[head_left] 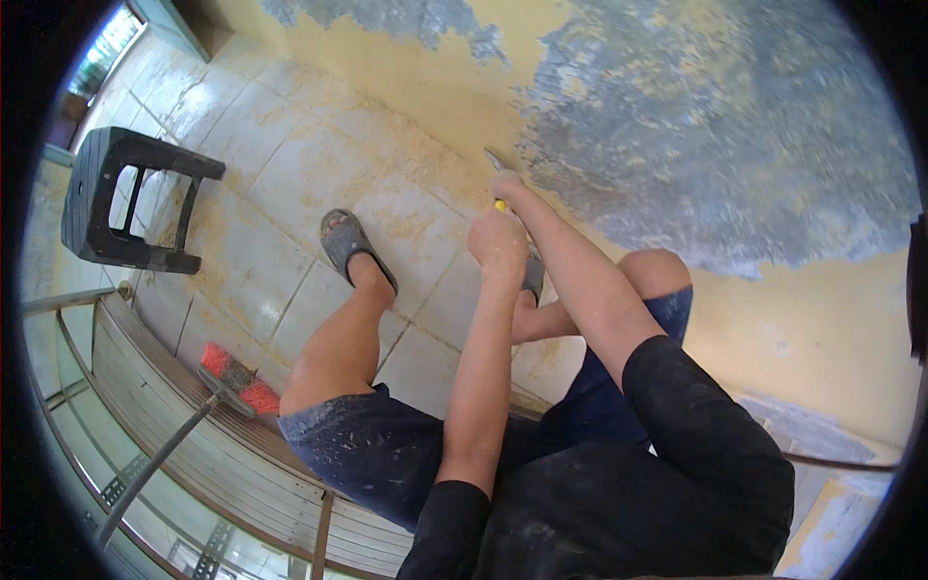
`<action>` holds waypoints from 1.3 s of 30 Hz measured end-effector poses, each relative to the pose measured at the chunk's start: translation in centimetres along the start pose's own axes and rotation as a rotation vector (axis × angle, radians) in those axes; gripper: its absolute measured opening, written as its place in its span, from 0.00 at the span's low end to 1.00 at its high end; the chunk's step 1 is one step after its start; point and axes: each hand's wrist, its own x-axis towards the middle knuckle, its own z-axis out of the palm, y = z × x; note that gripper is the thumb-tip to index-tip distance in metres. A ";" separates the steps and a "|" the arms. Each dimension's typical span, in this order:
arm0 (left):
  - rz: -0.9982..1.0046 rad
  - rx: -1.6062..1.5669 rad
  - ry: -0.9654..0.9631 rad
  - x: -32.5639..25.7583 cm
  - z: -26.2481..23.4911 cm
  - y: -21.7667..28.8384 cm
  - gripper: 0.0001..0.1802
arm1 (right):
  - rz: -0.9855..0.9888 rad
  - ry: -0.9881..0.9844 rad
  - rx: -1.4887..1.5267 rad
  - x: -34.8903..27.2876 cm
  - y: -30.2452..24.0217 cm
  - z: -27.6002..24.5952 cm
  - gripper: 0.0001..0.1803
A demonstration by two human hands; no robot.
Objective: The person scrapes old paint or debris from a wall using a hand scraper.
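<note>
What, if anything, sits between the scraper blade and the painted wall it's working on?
Nothing visible. The scraper, gripped by the right hand with the left hand on its yellow handle, has its blade tip up against the wall near the floor; whether it actually touches is too small to tell.

Room under renovation, likely home interior. Yellow wall [831,329] with paint scraped off in large grey patches. Tiled floor [290,164] strewn with dust and paint flakes. Black plastic stool [116,198], red-bristled broom [237,382], metal scaffold planks [193,435] underfoot.
</note>
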 end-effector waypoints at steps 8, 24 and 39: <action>-0.136 -0.034 -0.247 0.0 3.6 -0.3 0.22 | 0.070 -0.200 0.069 0.6 5.1 6.8 0.16; 0.022 -0.084 -0.018 -5.6 -3.7 -0.8 0.23 | 0.386 0.214 1.572 -10.6 -3.3 -3.9 0.11; -0.398 -1.334 -0.819 -7.0 0.4 1.3 0.22 | 0.138 0.116 0.351 -11.4 3.2 -6.8 0.15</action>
